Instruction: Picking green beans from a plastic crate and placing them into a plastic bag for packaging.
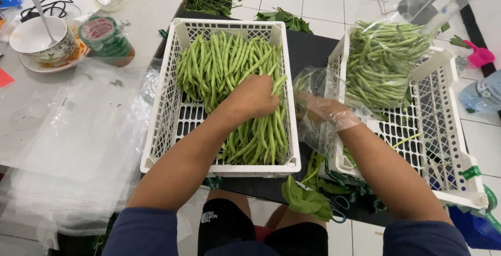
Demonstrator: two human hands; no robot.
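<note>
head view | left hand (254, 98) curled around a few green beans (229, 78) in the white crate (156, 125), fingers closed to gather them | right hand (323, 111), at 3 o'clock of the left, inside a clear plastic bag (313, 131), spread to hold it open | packed bean bag (381, 63) in second crate (443, 131) at 2 o'clock | bowl (36, 39) at 10 o'clock

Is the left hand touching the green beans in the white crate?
Touching. The head view shows the left hand resting on the green beans in the white crate, its fingers closed around some of them.
</note>
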